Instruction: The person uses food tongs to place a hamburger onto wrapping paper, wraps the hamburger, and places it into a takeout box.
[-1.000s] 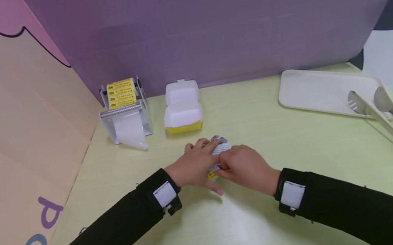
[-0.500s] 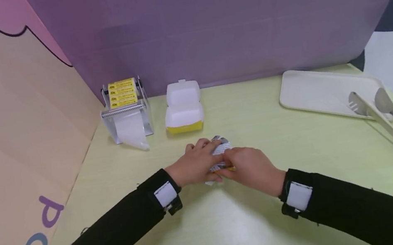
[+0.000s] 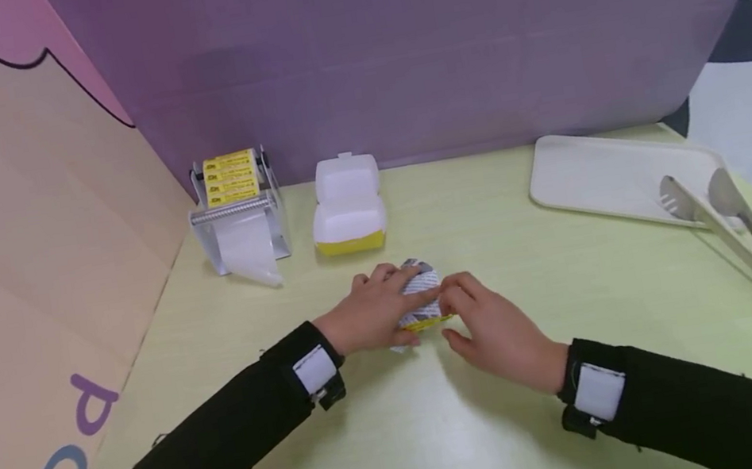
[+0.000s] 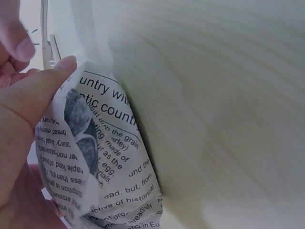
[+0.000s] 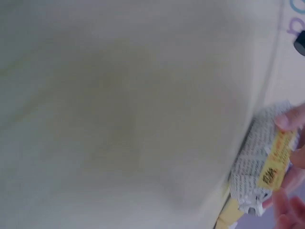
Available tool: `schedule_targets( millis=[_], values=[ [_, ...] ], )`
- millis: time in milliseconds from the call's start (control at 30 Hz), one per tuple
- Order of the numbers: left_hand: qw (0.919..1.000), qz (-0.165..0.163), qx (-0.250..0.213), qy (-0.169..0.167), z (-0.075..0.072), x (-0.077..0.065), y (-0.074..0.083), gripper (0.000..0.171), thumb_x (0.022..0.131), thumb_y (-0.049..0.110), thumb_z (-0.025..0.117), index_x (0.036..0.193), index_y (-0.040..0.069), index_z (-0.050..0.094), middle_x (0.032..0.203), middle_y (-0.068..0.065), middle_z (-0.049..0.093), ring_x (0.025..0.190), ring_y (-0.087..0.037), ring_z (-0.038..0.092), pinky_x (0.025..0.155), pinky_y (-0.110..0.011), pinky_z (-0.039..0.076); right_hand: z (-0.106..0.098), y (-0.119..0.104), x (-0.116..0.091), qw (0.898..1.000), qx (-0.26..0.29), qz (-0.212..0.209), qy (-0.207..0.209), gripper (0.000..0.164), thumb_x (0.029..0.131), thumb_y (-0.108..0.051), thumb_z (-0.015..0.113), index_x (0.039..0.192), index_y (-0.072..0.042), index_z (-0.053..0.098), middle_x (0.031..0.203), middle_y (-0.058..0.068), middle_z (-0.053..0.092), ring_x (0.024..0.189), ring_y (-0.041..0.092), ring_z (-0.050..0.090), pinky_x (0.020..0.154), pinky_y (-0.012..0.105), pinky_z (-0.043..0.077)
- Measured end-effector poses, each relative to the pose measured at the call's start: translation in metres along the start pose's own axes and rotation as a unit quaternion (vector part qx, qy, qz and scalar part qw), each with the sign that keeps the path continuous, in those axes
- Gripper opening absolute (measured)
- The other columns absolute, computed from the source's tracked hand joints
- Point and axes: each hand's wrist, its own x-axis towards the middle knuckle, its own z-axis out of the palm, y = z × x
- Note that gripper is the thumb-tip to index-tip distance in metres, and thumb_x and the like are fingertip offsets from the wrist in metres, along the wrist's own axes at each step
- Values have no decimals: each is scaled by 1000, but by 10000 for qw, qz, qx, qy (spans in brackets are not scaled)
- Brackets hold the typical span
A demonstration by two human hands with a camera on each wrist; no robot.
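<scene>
A small bundle wrapped in newspaper-print paper (image 3: 419,284) lies on the pale table in front of me. My left hand (image 3: 368,317) holds it, fingers over the top and thumb at the near side. Along its near side runs a yellow label (image 5: 272,169) with dark print, flat on the paper in the right wrist view. My right hand (image 3: 502,341) is at the bundle's right end, fingertips beside the label's end, thumb apart from them and nothing gripped. In the left wrist view, folded printed paper (image 4: 124,157) shows beneath the left hand; its underside is hidden.
A label dispenser (image 3: 235,206) with a yellow label roll stands at the back left. Beside it is a white clamshell box (image 3: 347,214) with its lid up. At right, metal tongs (image 3: 746,247) lean on a white tray (image 3: 599,175).
The right hand has drawn back to the right and its thumb has parted from the fingers. The yellow label now shows along the bundle's near side. The left hand's thumb has come in against the bundle.
</scene>
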Motion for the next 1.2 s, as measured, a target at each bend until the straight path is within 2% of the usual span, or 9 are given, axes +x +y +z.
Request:
schedule_targets(
  millis=[100, 300, 500, 633, 767, 967, 1200],
  values=[
    [10000, -36, 36, 5, 0, -1, -1, 72, 86, 44, 72, 149, 34, 38, 158, -11, 26, 134, -32, 33, 94, -49, 39, -3, 3, 2, 9995, 132, 272, -67, 26, 80, -8, 77, 94, -6, 55, 96, 6, 58, 80, 17, 57, 67, 30, 50],
    [10000, -28, -49, -48, 2, -2, -2, 74, 85, 43, 73, 150, 32, 38, 158, -11, 25, 134, -33, 32, 95, -50, 37, -5, 14, 5, 9930, 548, 864, -598, 11, 86, -11, 73, 89, -9, 63, 78, -4, 63, 70, 9, 56, 61, 24, 48],
    [10000, -56, -50, -42, 2, -2, -2, 74, 85, 43, 73, 150, 32, 38, 158, -10, 25, 135, -34, 32, 96, -51, 38, -7, 20, 9, 9777, 1421, 1080, -1103, 6, 91, -8, 65, 85, -8, 65, 70, -5, 59, 61, 7, 49, 54, 23, 42],
    [10000, -90, -41, -3, 3, -2, -2, 74, 85, 43, 73, 150, 34, 38, 158, -8, 26, 134, -32, 32, 97, -50, 38, -5, 26, 14, 9692, 1652, 1297, -1291, 7, 92, -4, 62, 85, -5, 64, 72, -2, 60, 62, 9, 48, 56, 24, 41],
    [9999, -95, -93, 62, 4, -1, -1, 76, 85, 42, 74, 150, 33, 36, 157, -7, 28, 134, -31, 33, 96, -49, 39, -1, 30, 18, 9762, 1349, 1203, -1200, 6, 92, -3, 62, 87, -2, 64, 73, 0, 60, 63, 9, 48, 56, 24, 41],
    [9997, -179, -119, 112, 5, 0, 0, 86, 84, 43, 75, 154, 26, 28, 156, -5, 30, 134, -30, 33, 96, -48, 40, 5, 30, 20, 9894, 534, 961, -949, 7, 92, -7, 65, 87, -2, 64, 70, 0, 58, 60, 9, 48, 55, 24, 42],
    [9993, -177, -283, 186, 6, 0, 0, 88, 84, 41, 76, 154, 23, 27, 156, -5, 31, 135, -30, 33, 97, -49, 40, 8, 29, 22, 9954, -123, 626, -719, 11, 89, -11, 69, 83, -4, 62, 67, -2, 59, 57, 8, 49, 53, 25, 43]
  ],
)
